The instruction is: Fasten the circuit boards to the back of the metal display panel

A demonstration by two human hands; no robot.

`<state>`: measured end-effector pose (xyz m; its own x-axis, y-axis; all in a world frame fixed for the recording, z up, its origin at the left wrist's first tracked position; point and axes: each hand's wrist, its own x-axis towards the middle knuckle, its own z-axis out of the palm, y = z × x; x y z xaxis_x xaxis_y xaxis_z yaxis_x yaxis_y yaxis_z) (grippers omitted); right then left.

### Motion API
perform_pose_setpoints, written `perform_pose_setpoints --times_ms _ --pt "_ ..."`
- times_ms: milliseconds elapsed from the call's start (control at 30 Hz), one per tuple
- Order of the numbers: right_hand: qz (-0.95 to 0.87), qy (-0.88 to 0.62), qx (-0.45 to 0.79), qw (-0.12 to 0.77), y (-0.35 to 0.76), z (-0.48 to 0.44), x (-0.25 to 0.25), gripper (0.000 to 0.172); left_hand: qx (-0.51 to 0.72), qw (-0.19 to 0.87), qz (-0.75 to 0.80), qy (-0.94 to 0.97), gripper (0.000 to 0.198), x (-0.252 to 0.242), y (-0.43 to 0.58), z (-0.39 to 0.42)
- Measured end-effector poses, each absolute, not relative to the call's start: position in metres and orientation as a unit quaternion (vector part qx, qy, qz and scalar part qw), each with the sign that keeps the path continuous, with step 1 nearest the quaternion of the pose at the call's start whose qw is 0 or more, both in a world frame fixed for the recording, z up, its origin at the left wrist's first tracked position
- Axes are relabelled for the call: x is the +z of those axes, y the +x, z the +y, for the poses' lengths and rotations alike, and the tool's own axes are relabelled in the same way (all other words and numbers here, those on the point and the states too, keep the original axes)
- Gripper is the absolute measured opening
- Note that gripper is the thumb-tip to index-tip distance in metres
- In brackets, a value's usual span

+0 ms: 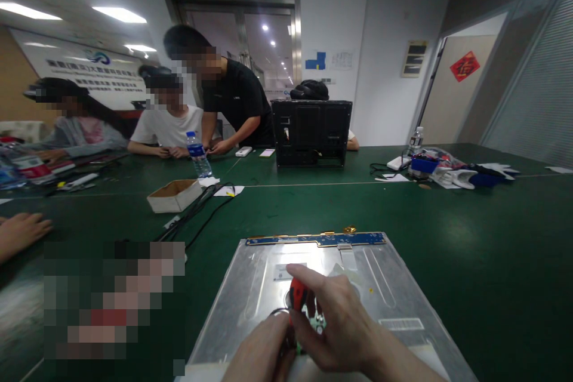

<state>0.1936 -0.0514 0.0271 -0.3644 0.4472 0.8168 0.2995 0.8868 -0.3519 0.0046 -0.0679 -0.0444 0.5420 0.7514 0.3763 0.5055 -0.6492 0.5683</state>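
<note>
A flat silver metal panel (264, 286), like the back of a display screen, lies on the table before me. A blue circuit board strip (308, 240) runs along its far edge. My right hand (340, 316) is closed around a screwdriver with a red and black handle (298, 293), held roughly upright over the panel. Close beside its lower end, my left hand (264, 343) has its fingers curled; what they grip is hidden. Between the hands, part of a small green circuit board (319, 323) shows. The screwdriver's tip is out of sight.
On the green table (483, 250) stand an open cardboard box (174, 197), black cables (197, 209), a water bottle (198, 155) and a black monitor-like frame (311, 131). Gloves (470, 174) lie at right. Another person's hand (24, 233) rests at left; several people are across the table.
</note>
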Motion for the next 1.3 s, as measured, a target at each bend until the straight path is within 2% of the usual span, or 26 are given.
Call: perform_pose_setpoints --times_ms 533,933,1133,1300 --pt "-0.820 -0.237 0.063 0.518 0.191 -0.050 0.024 0.055 0.333 0.133 0.377 0.854 0.018 -0.052 0.006 -0.068" --pt "-0.823 -0.233 0.068 0.513 0.193 -0.053 0.028 0.062 0.319 0.175 0.361 0.859 0.020 -0.044 0.003 -0.067" --pt "-0.821 -0.244 0.057 0.514 0.192 -0.053 0.027 0.059 0.336 0.169 0.351 0.858 0.027 -0.041 0.005 -0.065" --pt "-0.818 -0.241 0.052 0.519 0.191 -0.052 0.028 0.056 0.345 0.164 0.343 0.858 0.021 -0.047 0.003 -0.065"
